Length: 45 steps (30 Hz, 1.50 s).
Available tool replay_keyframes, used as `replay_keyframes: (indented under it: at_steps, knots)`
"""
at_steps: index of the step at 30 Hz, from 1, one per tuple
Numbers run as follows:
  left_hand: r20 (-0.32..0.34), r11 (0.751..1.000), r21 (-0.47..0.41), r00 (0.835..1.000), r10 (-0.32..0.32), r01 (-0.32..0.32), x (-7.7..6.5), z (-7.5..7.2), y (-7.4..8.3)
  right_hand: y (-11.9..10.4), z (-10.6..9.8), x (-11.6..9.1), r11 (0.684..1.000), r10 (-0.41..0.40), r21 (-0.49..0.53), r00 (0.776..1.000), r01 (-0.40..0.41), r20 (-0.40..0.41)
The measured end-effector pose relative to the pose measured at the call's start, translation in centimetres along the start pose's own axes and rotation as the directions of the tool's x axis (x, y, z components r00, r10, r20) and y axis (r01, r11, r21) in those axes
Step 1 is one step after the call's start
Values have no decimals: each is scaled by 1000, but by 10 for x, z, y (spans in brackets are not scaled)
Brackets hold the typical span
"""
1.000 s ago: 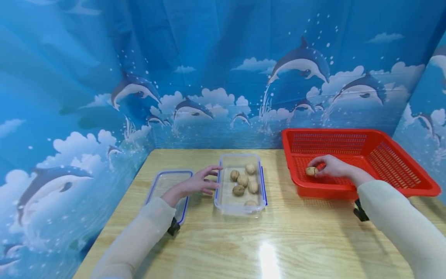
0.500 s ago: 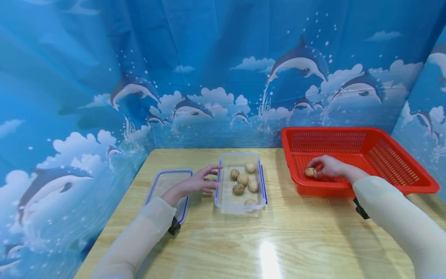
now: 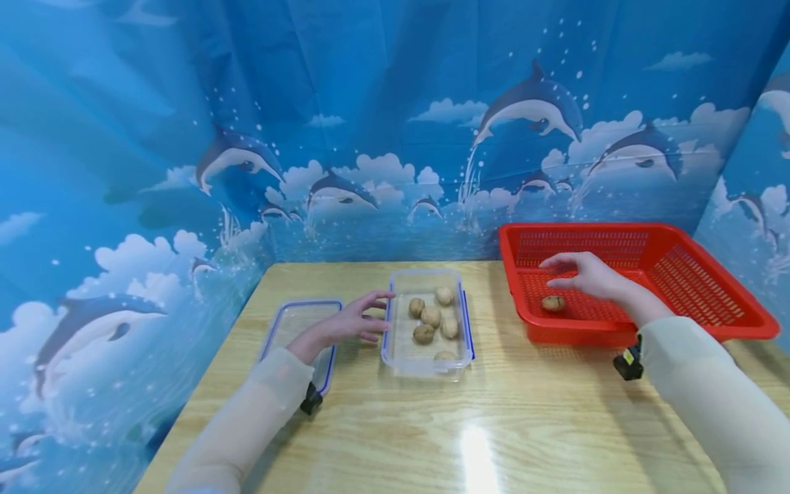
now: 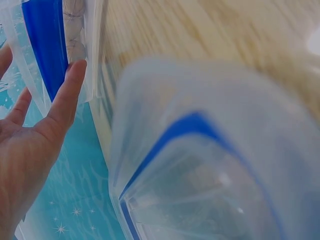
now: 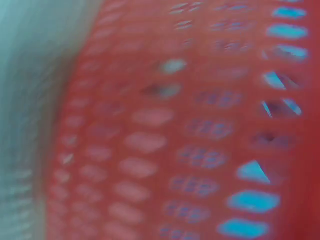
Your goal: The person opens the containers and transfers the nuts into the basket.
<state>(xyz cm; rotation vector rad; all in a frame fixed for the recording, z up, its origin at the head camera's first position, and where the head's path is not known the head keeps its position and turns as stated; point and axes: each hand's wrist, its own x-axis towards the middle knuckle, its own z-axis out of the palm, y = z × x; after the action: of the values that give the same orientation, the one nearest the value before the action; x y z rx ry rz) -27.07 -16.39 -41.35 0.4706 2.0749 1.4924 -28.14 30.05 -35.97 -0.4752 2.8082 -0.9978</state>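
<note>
Right hand (image 3: 585, 273), empty and loosely curved, hovers above one walnut (image 3: 553, 304) in the red basket (image 3: 574, 335) at right, the work seemingly unfinished, six walnuts (image 3: 431, 316) lying in the mid-frame clear box (image 3: 404, 352), the spread, empty left hand (image 3: 347, 324) at its left rim, that arm's sleeve (image 3: 262, 405) partly hiding a lid (image 3: 297, 322).

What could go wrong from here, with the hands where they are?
The walnut in the red basket, near the empty right hand, might roll if touched off-centre. The left hand, beside the clear container, might nudge it. The left forearm reaches over the lid and could knock it.
</note>
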Motion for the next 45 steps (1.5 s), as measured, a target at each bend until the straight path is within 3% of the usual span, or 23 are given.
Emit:
replay_keyframes:
  at_steps: [5, 10, 18, 23, 32, 39, 45]
  knots:
    - [-8, 1000, -2, 1000, 1, -1, -1, 1, 0, -28, -4, -2, 998, -56, 38, 998, 57, -24]
    - [-18, 1000, 4, 1000, -1, 1, -1, 2, 1, -59, 5, -1, 987, -140, 84, 990, 137, 20]
    - [-12, 1000, -7, 1000, -2, 2, -1, 2, -1, -92, 30, 7, 944, -306, 161, 947, 288, 97]
    - [-9, 1000, -6, 1000, 6, -6, 0, 2, -1, -101, 42, 12, 929, -318, 254, 931, 269, 178]
    - [-2, 1000, -13, 1000, 4, -5, 1, 0, -2, -113, 65, 21, 892, -411, 325, 866, 316, 285]
    - [0, 1000, -9, 1000, 4, -4, -1, 0, -2, -118, 83, 32, 875, -460, 325, 825, 359, 329]
    - [-9, 1000, 4, 1000, -5, 5, -1, 1, 0, -122, 95, 38, 885, -460, 274, 801, 377, 384]
